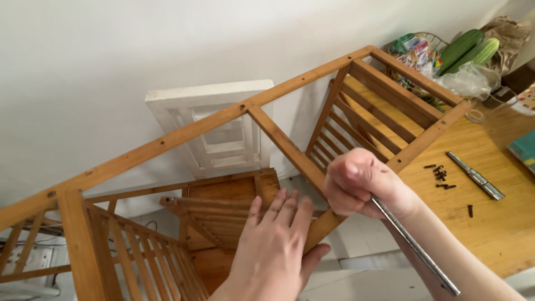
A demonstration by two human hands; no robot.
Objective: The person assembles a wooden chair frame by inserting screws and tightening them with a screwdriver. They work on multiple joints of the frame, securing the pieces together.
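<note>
The left hand [273, 245] is lying flat and open, fingers together and stretched toward twelve o'clock, pressing against the end of a slanting rail of the wooden shelf frame [167, 142], with the thumb hooking under the rail at about four o'clock of the palm. The right hand [359, 187] is sitting just beside it at two o'clock, curled into a tight fist and clamped on a slim metal tool [415, 248], whose silvery shaft is running down from the fist toward five o'clock along the forearm. The fist is resting against the corner where the frame's long top rail is meeting its slatted end panel [362, 120]. The frame itself is lying tilted across the view, its long rail stretching from nine o'clock up to one o'clock, with one end over the wooden surface [501, 223] and the rest hanging out over the floor. On the surface, at three o'clock of the right hand, a small cluster of dark screws [440, 174] is lying, and just beside them a second metal tool [475, 176] is lying at a slant. Farther off at one o'clock, green cucumbers [468, 49] are leaning in a wire basket [426, 39]. A white slatted panel [217, 125] is leaning against the wall behind the frame.
</note>
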